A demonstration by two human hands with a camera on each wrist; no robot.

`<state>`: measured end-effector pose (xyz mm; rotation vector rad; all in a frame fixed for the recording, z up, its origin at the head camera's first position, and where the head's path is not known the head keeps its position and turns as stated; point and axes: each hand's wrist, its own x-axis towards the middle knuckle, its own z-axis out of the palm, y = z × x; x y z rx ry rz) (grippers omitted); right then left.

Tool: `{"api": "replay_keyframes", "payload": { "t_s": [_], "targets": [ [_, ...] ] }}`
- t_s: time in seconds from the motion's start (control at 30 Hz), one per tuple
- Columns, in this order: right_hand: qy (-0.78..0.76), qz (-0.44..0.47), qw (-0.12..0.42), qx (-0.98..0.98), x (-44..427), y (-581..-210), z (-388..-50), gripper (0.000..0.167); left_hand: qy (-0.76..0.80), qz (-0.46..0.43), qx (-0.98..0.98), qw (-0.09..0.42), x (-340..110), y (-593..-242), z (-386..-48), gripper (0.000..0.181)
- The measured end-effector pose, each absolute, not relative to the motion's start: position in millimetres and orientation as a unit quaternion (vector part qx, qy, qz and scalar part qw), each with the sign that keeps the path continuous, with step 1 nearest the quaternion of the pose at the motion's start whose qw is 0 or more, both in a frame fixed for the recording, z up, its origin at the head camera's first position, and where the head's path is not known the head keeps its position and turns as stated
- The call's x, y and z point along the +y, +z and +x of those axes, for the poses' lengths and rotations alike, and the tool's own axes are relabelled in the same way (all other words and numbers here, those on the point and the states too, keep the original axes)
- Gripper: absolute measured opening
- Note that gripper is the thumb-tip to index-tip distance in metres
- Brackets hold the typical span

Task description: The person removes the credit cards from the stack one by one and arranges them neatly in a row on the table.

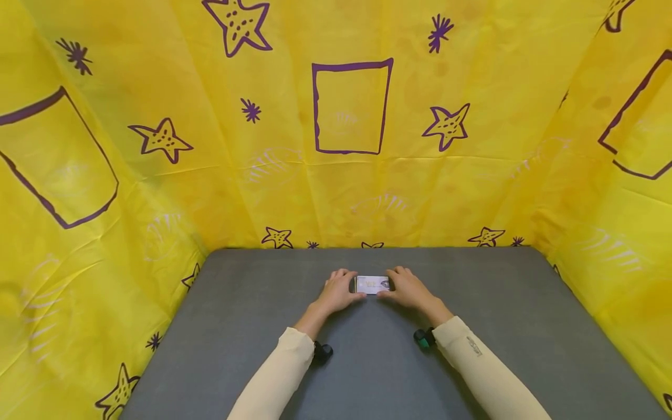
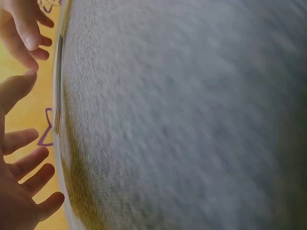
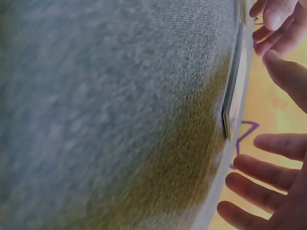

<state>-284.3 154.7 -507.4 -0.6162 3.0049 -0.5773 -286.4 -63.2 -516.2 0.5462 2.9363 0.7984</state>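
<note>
A small flat rectangular item point(image 1: 373, 284), white on top with yellowish lettering, lies on the grey table between both hands. Its thin edge shows in the left wrist view point(image 2: 58, 86) and the right wrist view point(image 3: 232, 86). On its left side is my left hand point(image 1: 338, 291), fingers spread and gently bent, thumb near the lower left corner. My right hand point(image 1: 411, 289) mirrors it at the right end, thumb near the lower right corner. Both wrist views show spread fingers on the left hand point(image 2: 21, 177) and right hand point(image 3: 278, 182). Whether fingertips touch the item, I cannot tell.
The grey table point(image 1: 236, 326) meets yellow fabric point(image 1: 346, 198) with purple star and rectangle drawings at the back and sides. A black device sits at the left wrist point(image 1: 322, 353) and another at the right wrist point(image 1: 423, 339), below light sleeves.
</note>
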Motion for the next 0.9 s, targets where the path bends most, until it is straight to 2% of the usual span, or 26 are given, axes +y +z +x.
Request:
{"api": "replay_keyframes", "payload": {
  "t_s": [0.43, 0.9],
  "targets": [
    [-0.162, -0.215, 0.022, 0.963, 141.7, -508.6, -297.6, 0.059, 0.237, 0.164, 0.956, 0.05, -51.5, -518.3, -296.6, 0.065],
    [-0.15, -0.233, 0.059, 0.959, 140.7, -505.4, -307.4, 0.052, 0.204, 0.177, 0.962, 0.046, -49.6, -521.3, -301.8, 0.061]
  ]
}}
